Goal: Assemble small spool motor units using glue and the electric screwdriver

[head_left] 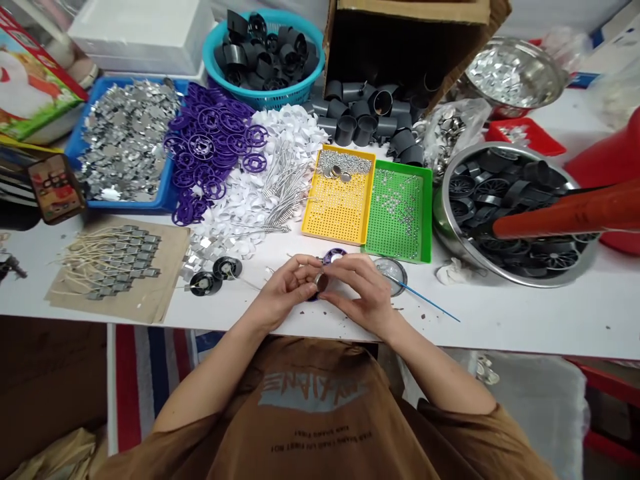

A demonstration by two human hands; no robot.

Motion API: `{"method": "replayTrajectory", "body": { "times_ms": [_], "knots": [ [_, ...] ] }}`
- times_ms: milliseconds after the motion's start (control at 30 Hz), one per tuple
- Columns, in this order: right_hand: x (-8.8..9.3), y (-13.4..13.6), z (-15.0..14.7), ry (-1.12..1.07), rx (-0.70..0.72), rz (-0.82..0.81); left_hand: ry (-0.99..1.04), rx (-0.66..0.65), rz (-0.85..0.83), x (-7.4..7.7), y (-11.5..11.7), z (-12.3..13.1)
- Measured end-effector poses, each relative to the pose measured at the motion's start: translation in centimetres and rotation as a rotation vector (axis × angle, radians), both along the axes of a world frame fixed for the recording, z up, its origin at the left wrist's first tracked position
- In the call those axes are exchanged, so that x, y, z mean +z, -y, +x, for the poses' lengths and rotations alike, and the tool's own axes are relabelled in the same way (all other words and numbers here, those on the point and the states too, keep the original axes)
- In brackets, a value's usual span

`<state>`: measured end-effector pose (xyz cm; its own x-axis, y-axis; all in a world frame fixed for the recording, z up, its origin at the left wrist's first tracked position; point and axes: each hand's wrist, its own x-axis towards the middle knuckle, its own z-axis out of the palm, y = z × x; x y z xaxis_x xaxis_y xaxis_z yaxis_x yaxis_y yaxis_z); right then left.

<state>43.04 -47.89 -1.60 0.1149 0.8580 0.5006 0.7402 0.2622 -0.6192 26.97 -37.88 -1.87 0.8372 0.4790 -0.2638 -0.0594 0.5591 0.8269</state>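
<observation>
Yellow tray [336, 234]: white pieces [250, 187] left, green tray [383, 241] right | nearside: left hand [281, 293], right hand [367, 290], nearly closed, pinched silver disc [321, 283], partly hid purple part [329, 255] | disc stood tilted

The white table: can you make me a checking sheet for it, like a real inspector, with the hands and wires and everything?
Surface: white table, dark crumbs near the front edge.
Job's things: small silver disc between the hands; purple ring just beyond them.
Clutter: crowded; turquoise basket, purple pile, yellow tray, green tray, steel bowl.
Grippers: bare left hand and right hand meet at the disc; which fingers grip it is unclear.
Cables: pale leads trail from grey blocks on a brown sheet; power cable: nothing seen.
Surroundings: striped cloth below the table's edge.
</observation>
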Motion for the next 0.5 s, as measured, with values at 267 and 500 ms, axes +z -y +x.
{"method": "replayTrajectory", "body": {
  "times_ms": [267, 500],
  "knots": [
    [-1.0, -0.4, -0.5, 0.108, 0.083, -0.119, -0.164, 0.254, 0.402, -1.0, -1.0, -3.0],
    [-1.9, -1.0, -1.3, 0.375, 0.171, -0.343, -0.303, 0.268, 0.464, -3.8, -1.0, -3.6]
  ]
}}
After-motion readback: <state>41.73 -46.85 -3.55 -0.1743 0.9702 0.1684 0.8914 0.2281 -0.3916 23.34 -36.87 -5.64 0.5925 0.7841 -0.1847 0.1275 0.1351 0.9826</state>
